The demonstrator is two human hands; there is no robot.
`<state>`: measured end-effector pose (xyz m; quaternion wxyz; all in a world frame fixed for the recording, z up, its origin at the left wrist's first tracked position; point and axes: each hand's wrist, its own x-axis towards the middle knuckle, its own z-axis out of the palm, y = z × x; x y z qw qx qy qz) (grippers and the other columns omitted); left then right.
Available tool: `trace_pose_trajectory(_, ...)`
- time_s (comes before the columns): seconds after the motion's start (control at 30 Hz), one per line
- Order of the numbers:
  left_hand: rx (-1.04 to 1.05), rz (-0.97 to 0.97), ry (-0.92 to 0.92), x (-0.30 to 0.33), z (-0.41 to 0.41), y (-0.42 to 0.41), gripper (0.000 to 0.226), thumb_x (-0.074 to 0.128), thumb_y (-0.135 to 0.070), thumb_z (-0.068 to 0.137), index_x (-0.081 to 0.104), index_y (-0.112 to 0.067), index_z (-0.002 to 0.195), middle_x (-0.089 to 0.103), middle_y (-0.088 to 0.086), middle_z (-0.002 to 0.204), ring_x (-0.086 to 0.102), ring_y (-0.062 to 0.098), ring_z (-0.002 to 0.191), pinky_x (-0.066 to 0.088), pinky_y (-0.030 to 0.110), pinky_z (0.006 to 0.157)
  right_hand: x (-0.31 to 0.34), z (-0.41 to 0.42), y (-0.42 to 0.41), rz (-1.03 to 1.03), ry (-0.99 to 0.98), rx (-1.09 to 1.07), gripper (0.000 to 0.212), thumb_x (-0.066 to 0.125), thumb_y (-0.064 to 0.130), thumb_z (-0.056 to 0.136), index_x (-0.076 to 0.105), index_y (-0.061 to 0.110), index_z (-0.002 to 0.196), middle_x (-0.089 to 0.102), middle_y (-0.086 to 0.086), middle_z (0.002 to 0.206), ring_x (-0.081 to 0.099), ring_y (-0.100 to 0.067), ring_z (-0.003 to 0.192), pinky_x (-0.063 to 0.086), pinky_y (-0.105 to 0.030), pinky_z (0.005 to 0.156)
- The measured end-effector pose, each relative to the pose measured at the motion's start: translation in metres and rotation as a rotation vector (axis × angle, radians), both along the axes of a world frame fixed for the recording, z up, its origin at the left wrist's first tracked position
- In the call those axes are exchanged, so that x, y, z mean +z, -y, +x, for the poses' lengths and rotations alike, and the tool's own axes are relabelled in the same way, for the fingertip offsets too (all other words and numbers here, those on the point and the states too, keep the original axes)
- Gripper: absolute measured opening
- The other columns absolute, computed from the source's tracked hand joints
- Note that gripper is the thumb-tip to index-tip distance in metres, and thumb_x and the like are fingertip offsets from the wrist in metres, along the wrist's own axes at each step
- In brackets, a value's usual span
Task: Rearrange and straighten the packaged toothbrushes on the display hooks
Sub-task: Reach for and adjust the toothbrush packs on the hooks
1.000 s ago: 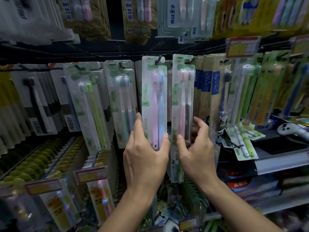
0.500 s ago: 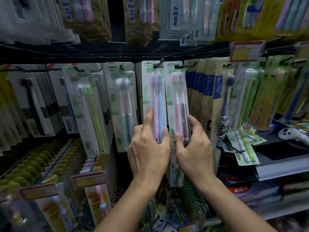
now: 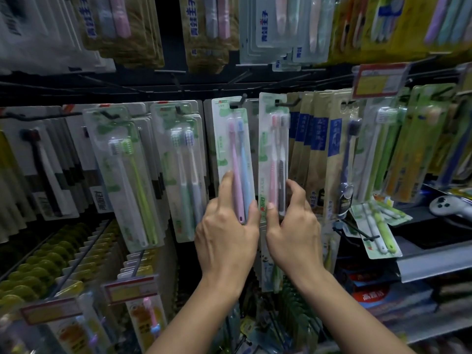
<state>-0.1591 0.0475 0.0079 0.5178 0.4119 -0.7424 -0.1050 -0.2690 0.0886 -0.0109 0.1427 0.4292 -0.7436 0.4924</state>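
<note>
The left hand (image 3: 224,236) pinches the lower end of the pink-and-blue toothbrush pack (image 3: 233,159), which hangs on its hook (image 3: 238,102). The right hand (image 3: 293,226) grips the neighbouring pink-and-grey toothbrush pack (image 3: 273,154), also hooked. Label writing on both is too blurred to read.

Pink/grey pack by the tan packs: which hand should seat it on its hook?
Right, probably. The right hand already grips the pink/grey pack below its hook; the left hand holds the pink/blue pack.
</note>
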Motion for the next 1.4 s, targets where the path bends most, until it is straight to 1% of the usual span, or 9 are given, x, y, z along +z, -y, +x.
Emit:
trace_pose_trajectory(0.17,-0.008,0.004,-0.014,-0.001,-0.004,0.002,0.072,0.065,-0.050,0.097,0.034,-0.036,0.161,0.072,0.003,0.117,0.071,0.024,0.096,0.058,0.039,0.079,0.000,-0.004,0.003,0.013,0.019,0.008,0.062,0.052,0.034,0.105,0.029,0.014,0.159,0.054,-0.016,0.150,0.058,-0.032,0.131,0.049,-0.045,0.104)
trace_pose_trajectory(0.33,0.016,-0.011,0.037,0.001,-0.011,0.013,0.072,0.058,-0.051,0.099,0.026,-0.036,0.162,0.073,0.003,0.102,0.071,0.023,0.086,0.057,0.039,0.083,0.005,-0.006,0.011,0.068,0.035,0.001,0.061,0.051,0.038,0.104,0.026,0.019,0.158,0.054,-0.015,0.148,0.064,-0.034,0.122,0.053,-0.046,0.099)
trace_pose_trajectory(0.53,0.091,-0.024,0.176,0.006,-0.019,0.026,0.086,0.061,-0.044,0.100,0.006,-0.038,0.165,0.069,0.007,0.098,0.071,0.027,0.082,0.058,0.039,0.071,0.015,-0.011,0.022,0.162,-0.001,-0.036,0.061,0.056,0.036,0.102,0.030,0.016,0.154,0.059,-0.017,0.139,0.065,-0.043,0.114,0.053,-0.048,0.087)
trace_pose_trajectory(0.77,0.152,0.122,0.231,0.010,-0.039,0.038,0.084,0.053,-0.043,0.105,-0.008,-0.044,0.163,0.060,0.010,0.114,0.066,0.032,0.098,0.046,0.039,0.062,0.022,-0.016,0.037,0.230,-0.009,-0.040,0.058,0.053,0.035,0.104,0.026,0.016,0.152,0.059,-0.017,0.136,0.063,-0.043,0.116,0.052,-0.049,0.087)
trace_pose_trajectory(0.97,0.101,0.162,0.152,0.011,-0.048,0.051,0.080,0.055,-0.031,0.106,0.001,-0.038,0.164,0.056,0.012,0.113,0.062,0.033,0.098,0.041,0.040,0.067,0.027,-0.018,0.050,0.245,-0.012,-0.041,0.060,0.057,0.033,0.102,0.027,0.011,0.149,0.060,-0.019,0.126,0.065,-0.046,0.109,0.052,-0.048,0.080)
trace_pose_trajectory(1.13,0.088,0.161,0.102,0.009,-0.046,0.058,0.084,0.059,-0.023,0.104,0.002,-0.045,0.161,0.054,0.010,0.109,0.057,0.027,0.088,0.044,0.040,0.067,0.027,-0.021,0.059,0.266,0.007,-0.039,0.059,0.060,0.031,0.102,0.026,0.012,0.147,0.061,-0.018,0.122,0.066,-0.045,0.104,0.041,-0.042,0.071)
trace_pose_trajectory(1.23,0.054,0.190,0.083,0.010,-0.047,0.059,0.082,0.057,-0.020,0.105,0.003,-0.046,0.161,0.052,0.013,0.119,0.050,0.027,0.092,0.040,0.040,0.073,0.027,-0.024,0.063,0.280,0.030,-0.040,0.063,0.060,0.032,0.102,0.024,0.012,0.150,0.061,-0.019,0.123,0.065,-0.044,0.105,0.042,-0.044,0.072)
trace_pose_trajectory(1.3,0.050,0.175,0.082,0.009,-0.047,0.059,0.083,0.059,-0.019,0.104,0.005,-0.046,0.160,0.050,0.017,0.133,0.057,0.036,0.107,0.047,0.045,0.077,0.027,-0.024,0.065,0.284,0.035,-0.041,0.063,0.060,0.031,0.102,0.023,0.012,0.150,0.061,-0.019,0.123,0.064,-0.044,0.106,0.043,-0.044,0.073)
trace_pose_trajectory(1.4,0.054,0.197,0.128,0.007,-0.047,0.058,0.085,0.060,-0.021,0.103,0.003,-0.046,0.160,0.036,0.023,0.154,0.053,0.045,0.127,0.053,0.051,0.090,0.028,-0.024,0.065,0.301,0.047,-0.037,0.068,0.060,0.033,0.101,0.021,0.012,0.153,0.061,-0.020,0.127,0.064,-0.044,0.110,0.049,-0.047,0.080)
